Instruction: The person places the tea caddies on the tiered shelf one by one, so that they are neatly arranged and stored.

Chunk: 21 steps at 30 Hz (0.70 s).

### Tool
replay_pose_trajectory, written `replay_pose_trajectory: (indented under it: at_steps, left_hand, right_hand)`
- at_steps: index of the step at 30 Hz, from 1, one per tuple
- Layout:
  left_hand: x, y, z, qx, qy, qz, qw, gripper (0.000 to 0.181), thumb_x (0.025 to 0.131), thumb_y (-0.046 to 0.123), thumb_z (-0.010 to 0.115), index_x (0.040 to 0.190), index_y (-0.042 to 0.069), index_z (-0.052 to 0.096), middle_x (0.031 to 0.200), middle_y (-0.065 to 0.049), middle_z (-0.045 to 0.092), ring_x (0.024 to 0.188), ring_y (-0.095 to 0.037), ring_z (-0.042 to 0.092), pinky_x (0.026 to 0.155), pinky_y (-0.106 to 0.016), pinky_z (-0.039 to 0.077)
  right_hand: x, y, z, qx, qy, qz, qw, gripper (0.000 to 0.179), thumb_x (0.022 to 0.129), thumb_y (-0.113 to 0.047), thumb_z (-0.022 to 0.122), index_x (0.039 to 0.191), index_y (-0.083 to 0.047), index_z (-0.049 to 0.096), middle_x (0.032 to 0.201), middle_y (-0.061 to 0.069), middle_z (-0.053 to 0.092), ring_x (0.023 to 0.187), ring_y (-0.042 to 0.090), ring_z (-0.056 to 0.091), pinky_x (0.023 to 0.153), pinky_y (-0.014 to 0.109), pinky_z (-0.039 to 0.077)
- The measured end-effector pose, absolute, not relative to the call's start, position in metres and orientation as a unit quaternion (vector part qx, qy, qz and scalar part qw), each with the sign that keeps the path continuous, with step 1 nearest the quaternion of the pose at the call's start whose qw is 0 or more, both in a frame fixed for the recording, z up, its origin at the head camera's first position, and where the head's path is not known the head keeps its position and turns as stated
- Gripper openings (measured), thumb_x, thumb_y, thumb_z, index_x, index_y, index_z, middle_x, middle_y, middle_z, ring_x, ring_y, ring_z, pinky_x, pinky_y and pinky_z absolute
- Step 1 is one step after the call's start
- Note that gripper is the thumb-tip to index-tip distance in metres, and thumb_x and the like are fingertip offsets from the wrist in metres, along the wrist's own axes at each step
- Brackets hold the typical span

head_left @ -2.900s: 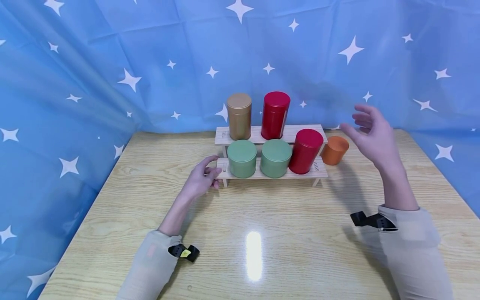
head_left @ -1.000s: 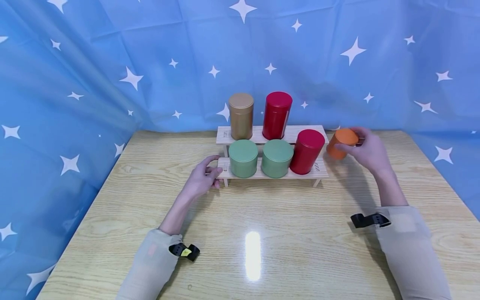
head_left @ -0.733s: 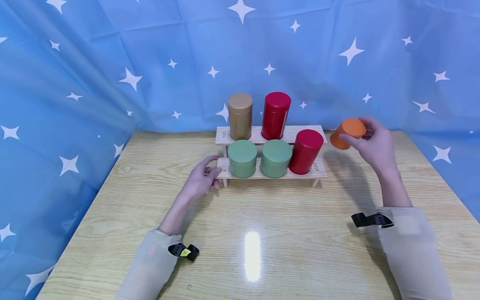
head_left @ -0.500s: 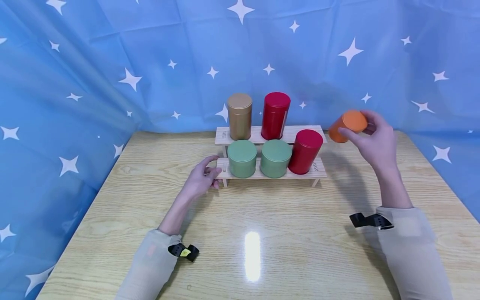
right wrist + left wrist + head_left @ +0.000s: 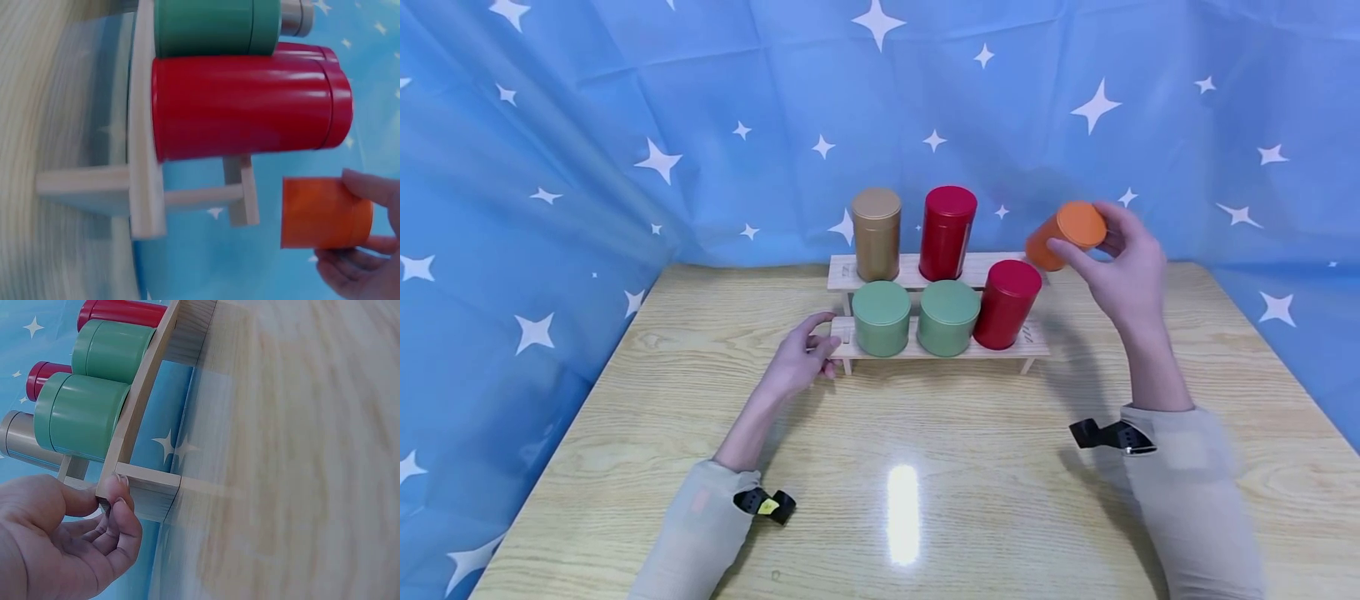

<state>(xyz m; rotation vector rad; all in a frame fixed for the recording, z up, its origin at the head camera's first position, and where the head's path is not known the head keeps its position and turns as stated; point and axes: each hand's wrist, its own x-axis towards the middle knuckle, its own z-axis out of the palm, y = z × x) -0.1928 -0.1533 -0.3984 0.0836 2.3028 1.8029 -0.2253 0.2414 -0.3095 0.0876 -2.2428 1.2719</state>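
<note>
An orange canister (image 5: 1060,237), tilted a little, is held up at the right end of the rear shelf, gripped near its top by my right hand (image 5: 1126,267). In the right wrist view the orange canister (image 5: 322,212) is apart from the shelf wood. My left hand (image 5: 799,358) pinches the left end of the front wooden shelf (image 5: 936,351); the left wrist view shows thumb and fingers of the left hand (image 5: 75,537) on the board's corner. Two green canisters (image 5: 882,320) and a red canister (image 5: 1006,307) stand on this front shelf.
On the rear wooden shelf (image 5: 985,268) stand a gold canister (image 5: 876,237) and a taller red canister (image 5: 947,235). Both shelves rest on a wooden table (image 5: 820,500), with a blue star-patterned cloth (image 5: 737,67) behind and at the sides.
My right hand came down, took hold of the orange canister on the table, lifted it, and moved it left toward the rear shelf's end. My left hand stays in place.
</note>
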Motion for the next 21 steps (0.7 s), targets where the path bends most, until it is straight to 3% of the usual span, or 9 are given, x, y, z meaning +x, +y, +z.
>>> replay_pose_trajectory:
  at_steps: [8,21]
  left_hand:
    - [-0.192,-0.153,-0.398,0.025,0.778,0.617,0.112,0.052,0.106,0.006,0.052,0.155,0.005,0.035,0.097,-0.018,0.063,0.065,-0.017,0.063,0.062,-0.029,0.057]
    - [-0.194,-0.155,-0.401,0.032,0.779,0.617,0.107,0.052,0.106,0.006,0.052,0.155,0.003,0.034,0.095,-0.017,0.064,0.064,-0.017,0.063,0.062,-0.03,0.057]
  right_hand:
    - [-0.231,0.219,-0.301,0.047,-0.814,0.507,0.278,0.057,0.086,-0.02,0.083,0.138,-0.009,0.061,0.126,0.007,0.063,0.103,0.01,0.061,0.096,0.023,0.05]
    - [-0.239,0.195,-0.306,0.04,-0.853,0.485,0.191,0.066,0.089,-0.027,0.079,0.147,-0.009,0.052,0.134,0.012,0.06,0.113,0.028,0.06,0.089,0.025,0.051]
